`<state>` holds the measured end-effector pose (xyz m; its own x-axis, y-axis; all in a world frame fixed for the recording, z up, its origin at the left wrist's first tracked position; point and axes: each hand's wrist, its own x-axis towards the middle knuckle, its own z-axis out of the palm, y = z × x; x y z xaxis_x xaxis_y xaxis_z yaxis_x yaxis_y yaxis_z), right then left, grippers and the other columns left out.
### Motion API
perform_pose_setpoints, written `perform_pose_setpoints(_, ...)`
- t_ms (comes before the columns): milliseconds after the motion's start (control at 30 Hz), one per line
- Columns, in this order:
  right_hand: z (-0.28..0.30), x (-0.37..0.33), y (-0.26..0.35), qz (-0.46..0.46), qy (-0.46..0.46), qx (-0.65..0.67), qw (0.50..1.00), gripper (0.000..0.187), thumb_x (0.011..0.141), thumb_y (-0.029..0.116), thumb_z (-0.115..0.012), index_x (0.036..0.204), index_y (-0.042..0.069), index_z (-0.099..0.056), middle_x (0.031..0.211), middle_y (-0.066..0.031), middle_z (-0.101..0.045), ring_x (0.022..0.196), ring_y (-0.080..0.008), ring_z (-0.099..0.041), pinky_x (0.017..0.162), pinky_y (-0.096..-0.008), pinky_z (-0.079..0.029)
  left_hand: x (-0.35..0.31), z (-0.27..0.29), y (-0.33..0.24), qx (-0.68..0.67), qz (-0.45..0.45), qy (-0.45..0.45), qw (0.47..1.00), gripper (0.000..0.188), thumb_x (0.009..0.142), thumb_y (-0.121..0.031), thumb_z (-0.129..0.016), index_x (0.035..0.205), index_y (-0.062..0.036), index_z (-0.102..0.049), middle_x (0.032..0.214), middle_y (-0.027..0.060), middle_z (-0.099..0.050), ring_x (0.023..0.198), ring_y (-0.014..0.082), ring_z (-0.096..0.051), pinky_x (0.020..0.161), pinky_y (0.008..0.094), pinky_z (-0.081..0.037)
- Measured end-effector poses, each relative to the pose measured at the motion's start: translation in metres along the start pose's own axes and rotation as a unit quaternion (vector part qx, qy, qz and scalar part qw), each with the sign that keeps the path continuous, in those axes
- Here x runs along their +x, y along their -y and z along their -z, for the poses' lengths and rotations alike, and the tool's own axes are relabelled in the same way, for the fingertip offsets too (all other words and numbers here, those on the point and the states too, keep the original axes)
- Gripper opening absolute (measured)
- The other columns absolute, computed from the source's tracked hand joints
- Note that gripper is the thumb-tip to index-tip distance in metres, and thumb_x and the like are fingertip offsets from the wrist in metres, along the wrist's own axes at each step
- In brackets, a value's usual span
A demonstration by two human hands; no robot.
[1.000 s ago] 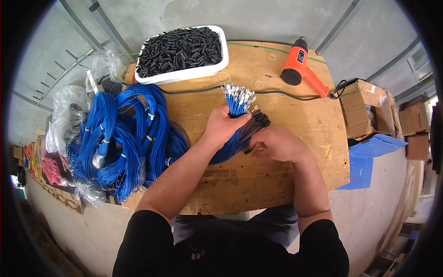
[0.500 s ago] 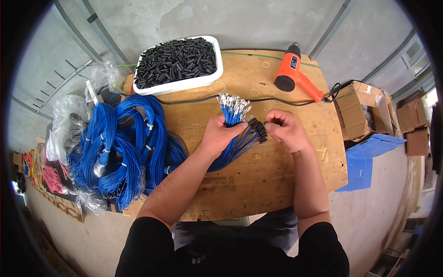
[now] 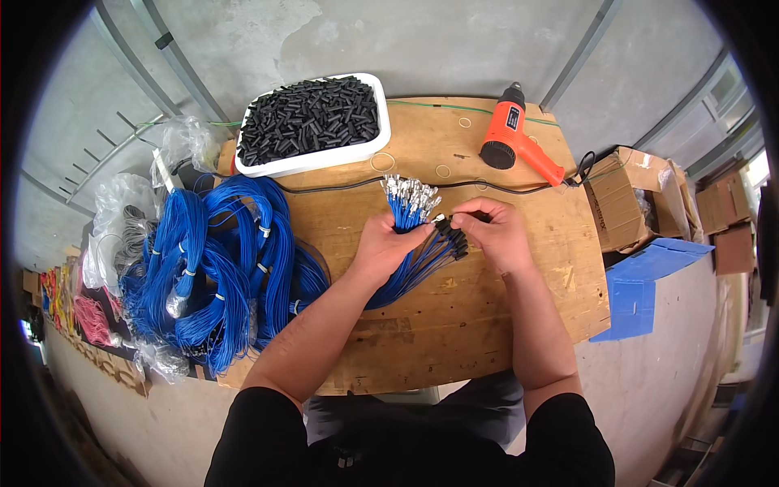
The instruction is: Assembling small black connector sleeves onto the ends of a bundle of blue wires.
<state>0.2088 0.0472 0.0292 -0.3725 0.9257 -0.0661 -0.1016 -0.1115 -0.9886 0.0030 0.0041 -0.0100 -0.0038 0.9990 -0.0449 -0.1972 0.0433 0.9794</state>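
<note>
Tub (image 3: 324, 160): white, at the far side of the counter (image 3: 487, 325), heaped with black sleeves (image 3: 312, 122); landmark for the rest.
Left hand (image 3: 385, 243): wrapped snugly round the wire bundle (image 3: 401, 213), thumb across it; on the near side of the tub, slightly to its right.
Wire bundle: blue, upright in that grip just off the tub's near right corner; metal terminals (image 3: 412, 193) stick up past the thumb, probably gripped low so those ends fan out exposed.
Right hand (image 3: 492, 231): thumb and forefinger brought together in a pinch on what looks like a small black piece (image 3: 445, 225), other fingers curled (something dark under them too, can't tell what); right of the tub, nearer side.
Capped ends (image 3: 456, 242): black-tipped wires beside the right hand, right of the tub and nearer; splayed off from the terminals, presumably keeping both groups apart.
Blue coils (image 3: 280, 252): front-left of the tub, tied in hanks, likely against tangling.
Heat gun (image 3: 507, 130): orange, right of the tub, nozzle facing away; likely parked there for elbow room.
Black cord (image 3: 341, 189): crosses the counter just in front of the tub.
</note>
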Motion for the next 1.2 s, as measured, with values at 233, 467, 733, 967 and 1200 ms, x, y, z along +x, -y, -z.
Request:
perform_pose_setpoints(233, -0.014, -0.004, 0.0, 0.034, -0.013, -0.064, 0.997, 0.006, 0.089, 0.001, -0.07, 0.094, -0.002, -0.069, 0.071, 0.0018, -0.06, 0.055, -0.0014, -0.043, 0.048, -0.0196, -0.032, -0.002, -0.003, -0.006, 0.027, -0.008, 0.014, 1.0, 0.01, 0.088, -0.008, -0.074, 0.093, 0.0005, -0.073, 0.082, 0.0005, -0.071, 0.071, 0.0039, -0.06, 0.061, 0.023, -0.049)
perform_pose_setpoints(467, -0.013, -0.003, -0.001, 0.016, -0.012, -0.055, 0.998, 0.005, 0.088, 0.001, -0.071, 0.092, -0.002, -0.069, 0.073, -0.0002, -0.064, 0.054, -0.0022, -0.045, 0.047, -0.0198, -0.033, -0.002, -0.002, -0.001, -0.025, -0.026, 0.008, 0.999, 0.011, 0.088, -0.008, -0.074, 0.094, 0.0013, -0.073, 0.082, 0.0011, -0.071, 0.071, 0.0046, -0.061, 0.062, 0.0234, -0.05)
perform_pose_setpoints(733, -0.008, -0.003, 0.002, -0.042, 0.002, 0.012, 0.999, 0.011, 0.089, 0.001, -0.07, 0.099, -0.002, -0.07, 0.082, -0.0027, -0.069, 0.059, -0.0019, -0.049, 0.051, -0.0176, -0.037, 0.001, 0.001, 0.001, -0.067, 0.003, 0.003, 0.998, 0.009, 0.088, -0.004, -0.074, 0.094, 0.002, -0.071, 0.086, 0.0011, -0.07, 0.074, 0.0056, -0.061, 0.065, 0.0231, -0.05)
perform_pose_setpoints(967, -0.009, 0.0, -0.004, 0.001, -0.002, 0.008, 1.0, 0.013, 0.089, -0.002, -0.068, 0.102, 0.001, -0.067, 0.086, -0.0043, -0.07, 0.055, -0.001, -0.044, 0.048, -0.0174, -0.032, 0.002, 0.004, 0.001, -0.085, 0.015, -0.008, 0.996, 0.01, 0.087, -0.004, -0.074, 0.094, 0.0024, -0.071, 0.088, 0.0007, -0.069, 0.077, 0.0052, -0.059, 0.069, 0.0231, -0.048)
perform_pose_setpoints(1200, -0.014, 0.001, -0.009, 0.043, -0.01, 0.014, 0.999, 0.013, 0.089, -0.005, -0.067, 0.1, 0.002, -0.066, 0.082, -0.002, -0.068, 0.056, -0.0009, -0.043, 0.049, -0.0178, -0.032, 0.002, 0.003, -0.001, -0.096, 0.009, -0.002, 0.995, 0.01, 0.087, -0.003, -0.074, 0.095, 0.0029, -0.071, 0.088, 0.0015, -0.069, 0.077, 0.0059, -0.06, 0.069, 0.0233, -0.048)
